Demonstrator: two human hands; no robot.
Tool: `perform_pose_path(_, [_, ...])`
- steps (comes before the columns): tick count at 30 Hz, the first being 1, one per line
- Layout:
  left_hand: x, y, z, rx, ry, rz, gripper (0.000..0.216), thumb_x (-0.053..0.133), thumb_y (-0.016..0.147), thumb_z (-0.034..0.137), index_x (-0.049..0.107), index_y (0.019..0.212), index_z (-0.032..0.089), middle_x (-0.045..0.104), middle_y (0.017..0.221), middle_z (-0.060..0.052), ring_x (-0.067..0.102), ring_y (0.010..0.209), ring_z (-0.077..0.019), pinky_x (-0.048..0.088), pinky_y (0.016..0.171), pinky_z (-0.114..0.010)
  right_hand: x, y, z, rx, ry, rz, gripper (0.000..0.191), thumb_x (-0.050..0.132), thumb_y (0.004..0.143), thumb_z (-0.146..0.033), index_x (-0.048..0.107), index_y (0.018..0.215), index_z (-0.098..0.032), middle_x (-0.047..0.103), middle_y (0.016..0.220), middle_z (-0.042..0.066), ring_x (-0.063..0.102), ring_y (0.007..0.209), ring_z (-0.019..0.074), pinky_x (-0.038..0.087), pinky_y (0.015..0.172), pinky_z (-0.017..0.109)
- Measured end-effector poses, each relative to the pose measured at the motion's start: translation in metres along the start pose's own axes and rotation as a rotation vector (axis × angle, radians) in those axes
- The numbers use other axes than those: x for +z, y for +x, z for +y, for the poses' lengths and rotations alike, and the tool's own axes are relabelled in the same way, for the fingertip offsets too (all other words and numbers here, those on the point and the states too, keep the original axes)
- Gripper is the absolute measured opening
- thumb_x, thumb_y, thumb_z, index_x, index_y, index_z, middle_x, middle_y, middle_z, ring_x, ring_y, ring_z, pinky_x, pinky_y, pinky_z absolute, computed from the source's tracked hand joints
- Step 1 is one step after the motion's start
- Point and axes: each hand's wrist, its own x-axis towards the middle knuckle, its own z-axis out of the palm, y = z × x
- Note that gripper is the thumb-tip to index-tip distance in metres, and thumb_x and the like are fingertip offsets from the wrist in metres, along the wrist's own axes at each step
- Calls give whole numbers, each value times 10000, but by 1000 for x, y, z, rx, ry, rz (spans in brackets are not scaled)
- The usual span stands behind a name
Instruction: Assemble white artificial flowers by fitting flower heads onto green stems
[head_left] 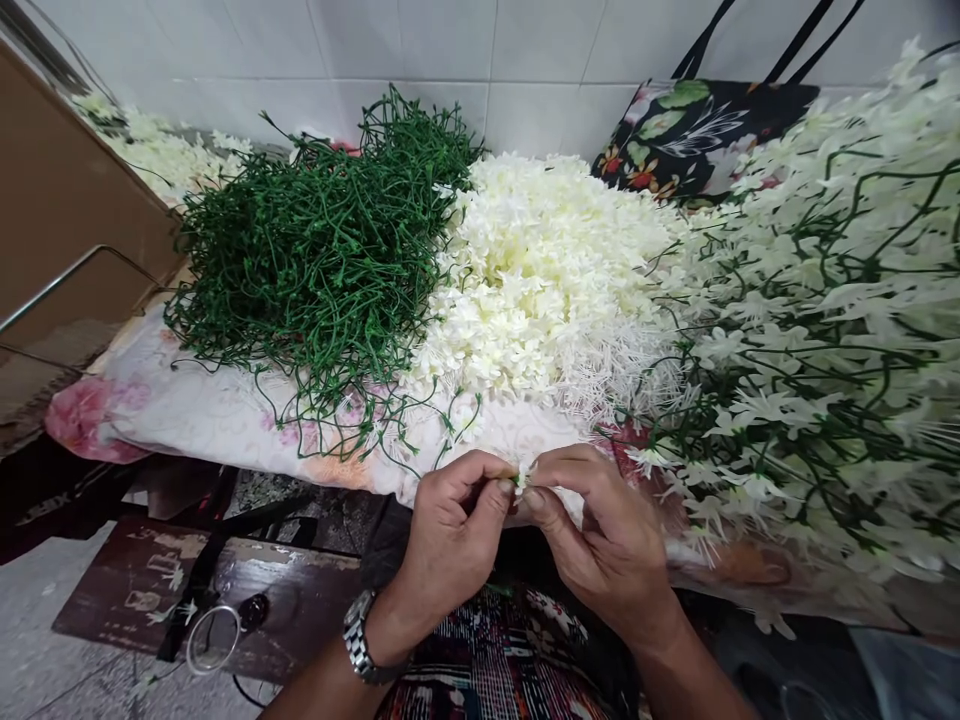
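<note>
My left hand is closed in a pinch on the end of a green plastic stem, most of which its fingers hide. Facing it, my right hand pinches a small white artificial flower where the fingertips almost meet. How far stem and flower are joined is too small to tell. Beyond the hands lies a heap of loose white petals. Left of that is a tangled pile of green stems. Thin white stamens are gathered at the near edge of the petals.
Assembled white flowers on stems are heaped high at the right. A floral cloth covers the work surface. A black floral bag leans on the tiled wall. Brown cardboard stands left; a wooden bench is below.
</note>
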Motion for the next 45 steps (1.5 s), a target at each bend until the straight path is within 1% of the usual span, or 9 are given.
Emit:
perform_pose_path(3, [-1,-2,-2,122,124,40,135,506,777,142,573,662,166,529,545,33,486,506,-94,424,512,-190,0,1,-1,30,21,-17,132,499,860,-83,518,901,-207,557,744,4,548,685,122,463,603,231])
perform_pose_path(8, [-2,-4,-6,349,331,72,155,489,804,77,600,742,166,574,588,34,507,511,-81,404,503,-172,0,0,2,58,4,-43,108,480,875,-101,513,874,-204,551,737,-1,548,678,115,457,584,214])
perform_pose_path(11, [-2,-4,-8,441,392,91,165,474,813,64,595,758,162,576,601,25,525,527,-84,412,511,-173,2,0,4,26,-17,-37,109,474,874,-95,505,890,-198,546,733,0,547,671,112,456,579,210])
perform_pose_path(13, [-1,-3,-9,469,423,99,170,467,810,58,590,756,162,574,597,22,525,523,-87,415,509,-179,4,0,5,5,-29,-22,125,464,870,-80,498,892,-198,534,717,-3,541,654,110,452,565,208])
perform_pose_path(23, [3,-1,-11,477,433,112,198,455,803,49,546,669,161,509,534,29,471,474,-81,370,464,-182,13,-3,9,-11,-35,19,149,451,858,-56,488,892,-196,523,713,-2,517,635,109,444,547,208])
perform_pose_path(26, [4,-1,-11,488,430,116,196,451,805,47,547,676,159,521,545,20,485,486,-87,377,479,-189,14,-4,10,-14,-45,34,147,453,857,-57,490,889,-196,528,710,-2,521,636,111,438,544,211])
perform_pose_path(30, [5,0,-11,496,443,100,205,431,802,42,544,677,159,498,532,26,455,474,-87,362,467,-195,15,-5,10,-28,-79,60,153,459,849,-46,494,888,-190,528,713,-1,523,641,113,437,555,213])
perform_pose_path(41, [8,3,-15,465,427,124,227,428,792,54,469,610,181,424,511,46,406,457,-83,329,449,-203,18,-6,12,-48,-89,54,163,460,849,-37,501,893,-189,518,710,1,521,655,118,441,566,224])
perform_pose_path(45, [5,5,-7,424,345,115,187,449,807,81,519,661,175,469,531,44,427,464,-81,347,448,-191,12,-1,9,-32,-31,63,168,467,859,-47,507,913,-201,523,730,-12,525,666,105,446,592,215])
